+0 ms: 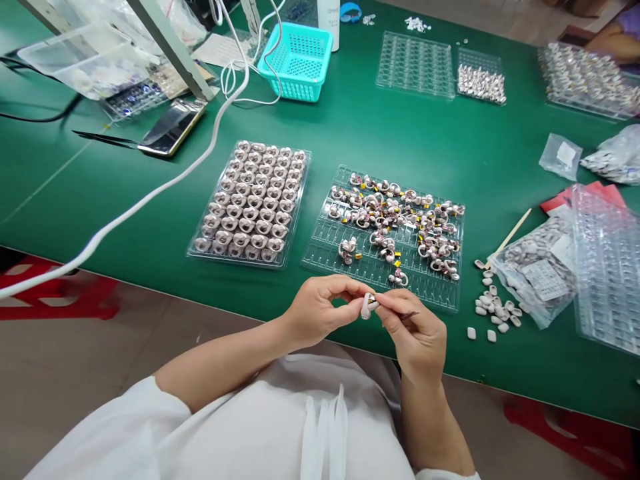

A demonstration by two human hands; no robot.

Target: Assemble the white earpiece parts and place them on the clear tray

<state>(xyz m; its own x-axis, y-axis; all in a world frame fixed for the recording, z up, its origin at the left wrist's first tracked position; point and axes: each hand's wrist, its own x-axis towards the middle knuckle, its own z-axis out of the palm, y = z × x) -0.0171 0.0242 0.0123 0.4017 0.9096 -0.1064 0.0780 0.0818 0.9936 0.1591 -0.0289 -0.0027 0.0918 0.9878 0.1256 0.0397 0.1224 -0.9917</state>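
Pale, curved, plastic-looking piece (366, 308), pinched by left hand (320, 308) and right hand (417, 328), seems light, stiff, rather fragile, best held by its outer rim.

Small pale looped part (367, 308) between left grip (320, 310) and right grip (420, 337) — clear tray (325, 256) (partly bare) just beyond.

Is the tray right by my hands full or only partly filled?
Only partly filled: pale pieces lie jumbled in clusters across the clear tray, while bare slots show along its near edge.
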